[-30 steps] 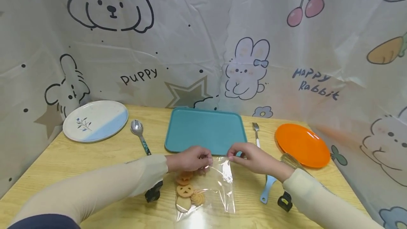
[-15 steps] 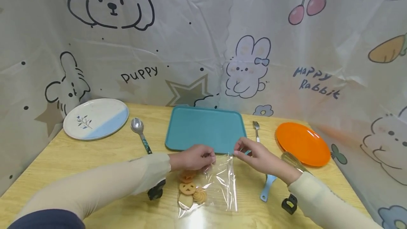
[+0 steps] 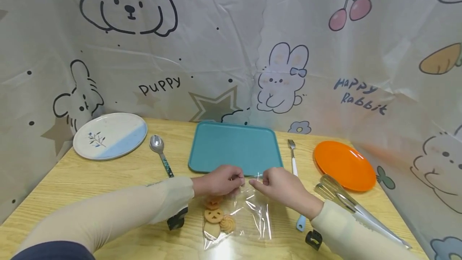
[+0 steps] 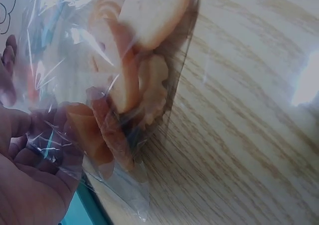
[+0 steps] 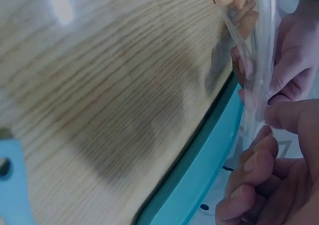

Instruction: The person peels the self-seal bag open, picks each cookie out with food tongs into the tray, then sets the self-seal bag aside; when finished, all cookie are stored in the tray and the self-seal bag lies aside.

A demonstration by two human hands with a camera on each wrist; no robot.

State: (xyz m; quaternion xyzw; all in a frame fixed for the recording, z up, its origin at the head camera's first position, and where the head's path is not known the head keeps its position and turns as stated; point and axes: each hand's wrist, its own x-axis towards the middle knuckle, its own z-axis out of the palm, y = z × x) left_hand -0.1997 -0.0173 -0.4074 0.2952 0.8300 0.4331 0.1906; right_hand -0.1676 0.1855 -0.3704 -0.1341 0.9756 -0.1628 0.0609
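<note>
A clear plastic bag (image 3: 249,220) is taking up the space just on the near side of the teal tray (image 3: 234,147), its upper edge lifting off the table and reaching the tray's near rim. Inside, biscuits are crowding the lower left: a face-cut biscuit (image 3: 214,215), a ridged swirl biscuit (image 3: 227,224), a plain pale biscuit (image 3: 211,230) and a darker orange biscuit (image 3: 213,202) nearest the tray. Their weight is probably anchoring that side, while the right part is hanging slack and glinting.

The left hand (image 3: 221,180) is gripping the bag by the tray's near rim, thumb and fingers together with film between them. The right hand (image 3: 283,185), by the tray's near right corner, is pinching the same edge between thumb and forefinger, the other fingers curling loosely beneath. Holding two spots on one edge is likely stretching it and letting the biscuits sit low. Whether that edge is the bag's mouth, I cannot tell.

A spoon (image 3: 162,157) is lying left of the tray, and a blue-and-white plate (image 3: 110,136) is resting farther left. Right of the tray, a fork (image 3: 293,157) is lying close by, with an orange plate (image 3: 344,165) farther out. Metal tongs (image 3: 375,222), seemingly, are lying right and nearer than the tray. A blue handle (image 3: 301,222) is poking out beneath the right forearm, its tool hidden.
</note>
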